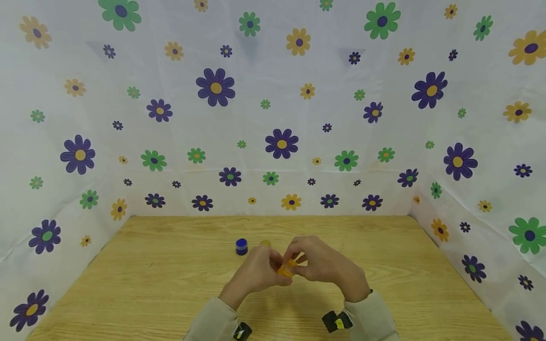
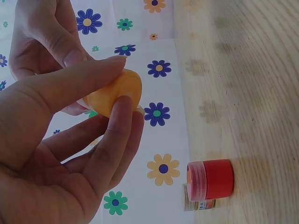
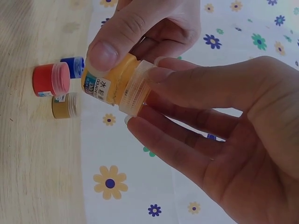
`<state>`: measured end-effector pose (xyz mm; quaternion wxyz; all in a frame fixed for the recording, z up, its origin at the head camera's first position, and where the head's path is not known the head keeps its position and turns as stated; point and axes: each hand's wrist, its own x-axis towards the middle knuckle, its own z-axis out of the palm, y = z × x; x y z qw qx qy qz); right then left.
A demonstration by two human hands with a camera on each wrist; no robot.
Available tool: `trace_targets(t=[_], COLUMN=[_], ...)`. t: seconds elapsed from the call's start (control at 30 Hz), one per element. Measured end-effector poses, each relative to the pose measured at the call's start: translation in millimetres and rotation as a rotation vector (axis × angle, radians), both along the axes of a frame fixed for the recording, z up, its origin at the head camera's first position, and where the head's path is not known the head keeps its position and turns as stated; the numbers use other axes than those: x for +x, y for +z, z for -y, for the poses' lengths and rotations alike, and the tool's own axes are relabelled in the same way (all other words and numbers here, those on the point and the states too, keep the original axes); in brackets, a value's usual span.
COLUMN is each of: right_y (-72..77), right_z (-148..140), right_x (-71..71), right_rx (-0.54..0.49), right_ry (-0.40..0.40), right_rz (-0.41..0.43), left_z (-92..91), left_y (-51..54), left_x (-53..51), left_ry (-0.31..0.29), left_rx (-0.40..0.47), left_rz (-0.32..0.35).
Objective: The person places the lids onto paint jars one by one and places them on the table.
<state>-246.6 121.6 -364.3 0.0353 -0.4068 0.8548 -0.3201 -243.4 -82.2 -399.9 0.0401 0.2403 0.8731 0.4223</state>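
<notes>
A small yellow-orange paint jar (image 1: 286, 269) is held tilted above the table between both hands. My left hand (image 1: 257, 268) grips its body, thumb on one side and fingers on the other, as the left wrist view shows. My right hand (image 1: 321, 262) pinches the ridged translucent lid (image 3: 134, 88) between thumb and fingers. The lid is on the jar (image 3: 108, 80), and a printed label shows on the side. In the left wrist view the jar's base (image 2: 117, 93) faces the camera, hiding the lid.
On the wooden table (image 1: 170, 274), a blue jar (image 1: 241, 246) and a gold jar (image 1: 266, 243) stand beyond my left hand. A red jar (image 3: 46, 80) stands near them, hidden in the head view. Flower-printed white cloth (image 1: 251, 113) walls the table's back and sides.
</notes>
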Motion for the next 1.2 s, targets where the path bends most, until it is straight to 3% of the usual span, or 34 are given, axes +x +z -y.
trace_targets(t=[1.0, 1.2], right_y=[1.2, 0.4], right_z=[0.6, 0.0], right_x=[-4.3, -2.8], right_rx=[0.036, -0.003], right_ry=[-0.095, -0.069], right_rz=[-0.033, -0.019], left_z=[0.3, 0.3], left_y=[-0.3, -1.0], left_x=[-2.8, -3.0], left_ry=[-0.002, 0.005], left_rx=[0.017, 0.015], left_rz=[0.029, 0.033])
